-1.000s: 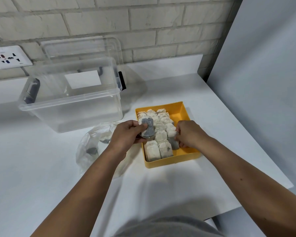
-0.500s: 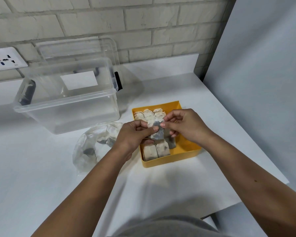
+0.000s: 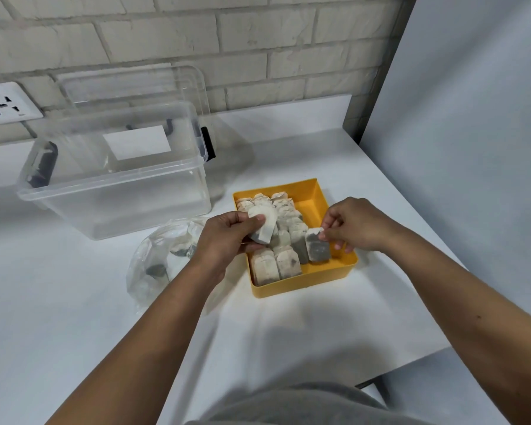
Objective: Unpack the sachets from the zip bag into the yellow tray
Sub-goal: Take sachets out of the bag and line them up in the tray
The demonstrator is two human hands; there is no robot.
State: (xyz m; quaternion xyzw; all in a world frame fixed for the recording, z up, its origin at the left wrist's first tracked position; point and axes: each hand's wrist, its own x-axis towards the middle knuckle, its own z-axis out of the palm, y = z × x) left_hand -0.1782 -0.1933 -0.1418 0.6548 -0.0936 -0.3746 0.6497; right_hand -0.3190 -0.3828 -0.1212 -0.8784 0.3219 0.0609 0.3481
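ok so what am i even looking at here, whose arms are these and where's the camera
The camera sits on a person's head, looking down at their own bare arms over a white table. The left hand holds a pale sachet. The right hand pinches a greyer sachet standing in the yellow tray, which already holds rows of sachets. Left of the tray lies the clear zip bag with a few sachets inside. Behind it stands a clear plastic box.

A plain indoor work corner is suggested by a white table (image 3: 288, 332), a painted brick wall (image 3: 196, 32), a wall socket (image 3: 3, 104) and a clear storage bin (image 3: 117, 176).
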